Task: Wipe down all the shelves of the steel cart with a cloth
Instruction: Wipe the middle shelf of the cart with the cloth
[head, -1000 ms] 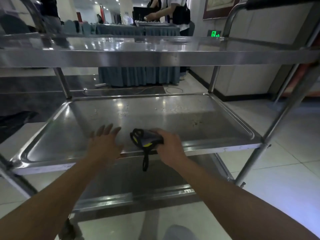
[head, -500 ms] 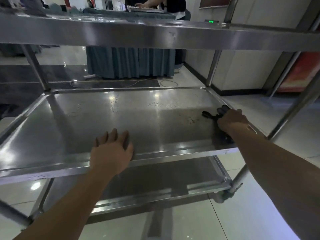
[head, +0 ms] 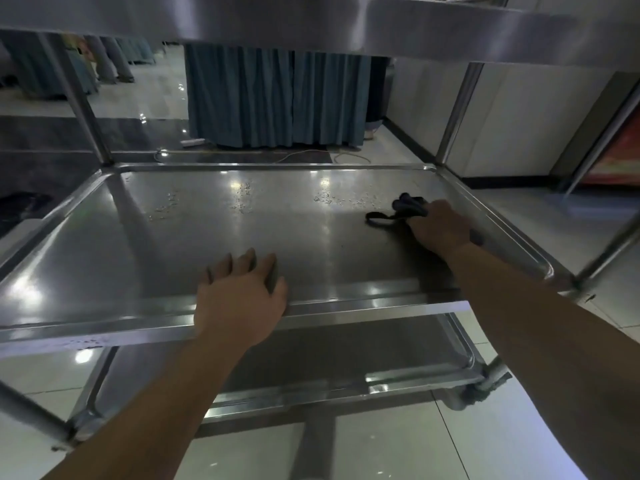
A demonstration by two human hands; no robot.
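A person's right hand (head: pixel 437 226) grips a dark cloth (head: pixel 408 206) against the right side of the steel cart's middle shelf (head: pixel 173 237), while the left hand (head: pixel 239 296) rests flat, fingers extended, on its front rim

The middle shelf (head: pixel 173 244) of the steel cart is lying mostly bare across its left and centre. The left hand (head: pixel 239 296) is resting on its near edge, and the right hand (head: pixel 438 226) is holding a dark cloth (head: pixel 407 207) near the right rim. The top shelf (head: pixel 311 26) is hanging overhead, limiting height. Corner posts (head: pixel 457 109) are blocking the corners.
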